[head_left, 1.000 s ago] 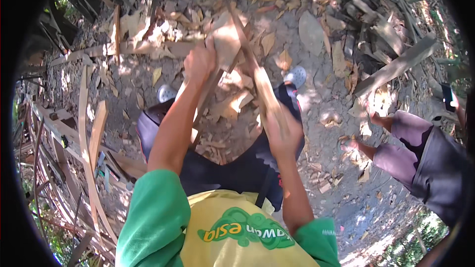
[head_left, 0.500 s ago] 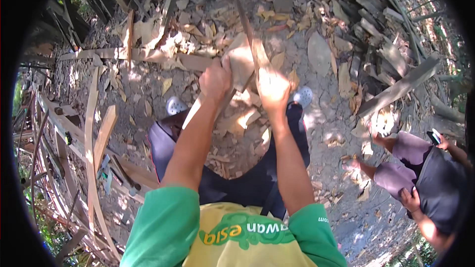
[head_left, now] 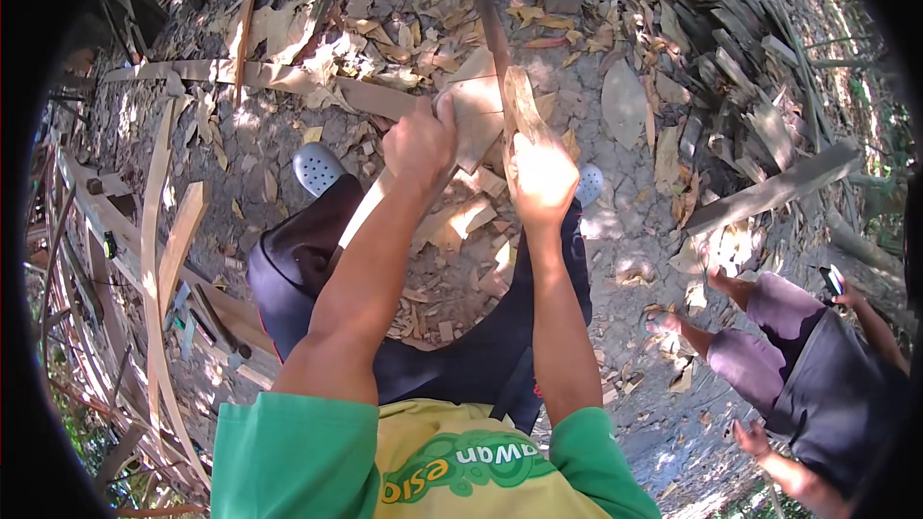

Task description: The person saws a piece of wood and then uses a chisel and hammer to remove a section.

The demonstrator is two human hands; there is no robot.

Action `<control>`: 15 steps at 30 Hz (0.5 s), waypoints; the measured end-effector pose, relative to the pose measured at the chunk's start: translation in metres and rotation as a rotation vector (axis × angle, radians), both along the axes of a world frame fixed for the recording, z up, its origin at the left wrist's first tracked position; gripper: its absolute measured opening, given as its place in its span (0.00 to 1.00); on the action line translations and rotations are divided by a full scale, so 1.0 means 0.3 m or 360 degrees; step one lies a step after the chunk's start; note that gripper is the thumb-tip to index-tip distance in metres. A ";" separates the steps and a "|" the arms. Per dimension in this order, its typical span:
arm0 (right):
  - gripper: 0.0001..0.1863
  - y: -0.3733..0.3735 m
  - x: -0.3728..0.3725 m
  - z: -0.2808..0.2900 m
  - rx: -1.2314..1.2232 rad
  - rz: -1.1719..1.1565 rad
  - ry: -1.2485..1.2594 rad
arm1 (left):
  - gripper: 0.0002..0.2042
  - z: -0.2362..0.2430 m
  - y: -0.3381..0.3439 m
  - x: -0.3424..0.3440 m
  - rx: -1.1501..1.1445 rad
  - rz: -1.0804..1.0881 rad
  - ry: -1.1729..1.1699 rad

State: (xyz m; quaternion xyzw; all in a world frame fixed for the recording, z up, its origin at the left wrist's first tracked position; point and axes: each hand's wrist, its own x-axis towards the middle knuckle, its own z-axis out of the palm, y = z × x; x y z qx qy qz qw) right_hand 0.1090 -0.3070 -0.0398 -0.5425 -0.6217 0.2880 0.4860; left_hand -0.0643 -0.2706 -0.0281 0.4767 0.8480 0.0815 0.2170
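My left hand [head_left: 420, 144] is closed on a pale wooden board [head_left: 478, 113], which slants from beside my left knee up toward the middle. My right hand [head_left: 543, 176] wraps round the wooden handle of a handsaw [head_left: 520, 101]. Its long, narrow-looking brown blade points away from me and lies along the board's right end. Whether the teeth are in the wood I cannot tell. Part of the board is hidden under my left hand and forearm.
Grey clogs [head_left: 319, 169] are on my feet. Planks and strips [head_left: 154, 259] lean at the left; a stack of sticks [head_left: 731, 58] lies at the far right. Another person [head_left: 817, 365] sits at the right, holding a phone. Dry leaves and wood chips cover the ground.
My right hand and the saw have shifted slightly, and the handle is turned differently. My left knee has swung outward, showing more of the left clog. The other person's nearer hand has left their knee.
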 end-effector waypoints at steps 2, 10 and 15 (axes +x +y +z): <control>0.14 0.002 -0.010 0.012 0.0131 -0.0016 -0.0031 | 0.29 -0.003 0.002 0.000 -0.0015 -0.0013 -0.0010; 0.26 -0.007 -0.015 0.012 -0.0006 0.0004 0.0293 | 0.29 -0.007 0.002 0.001 -0.0007 0.0003 -0.0023; 0.24 -0.012 -0.006 -0.007 -0.0107 0.0051 0.0475 | 0.29 0.003 -0.001 0.001 0.0027 -0.0011 0.0024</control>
